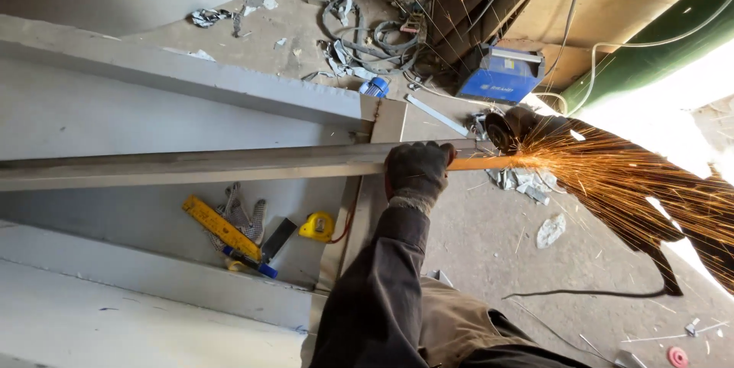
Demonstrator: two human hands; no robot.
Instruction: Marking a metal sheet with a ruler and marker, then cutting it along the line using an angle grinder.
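My left hand (417,171), in a dark work glove, is shut around a long grey metal bar (191,163) that lies across a grey steel frame (229,89). Just right of the hand, the bar's end glows orange where the disc of an angle grinder (506,131) cuts into it. A wide fan of orange sparks (634,184) sprays right and downward. Sparks and bright glare hide my right hand.
In the frame's recess lie a yellow ruler (220,226), knitted gloves (243,213), a yellow tape measure (317,226) and a blue pen (256,264). On the concrete floor are a blue welding box (501,74), tangled cables (367,35) and metal scraps (524,182).
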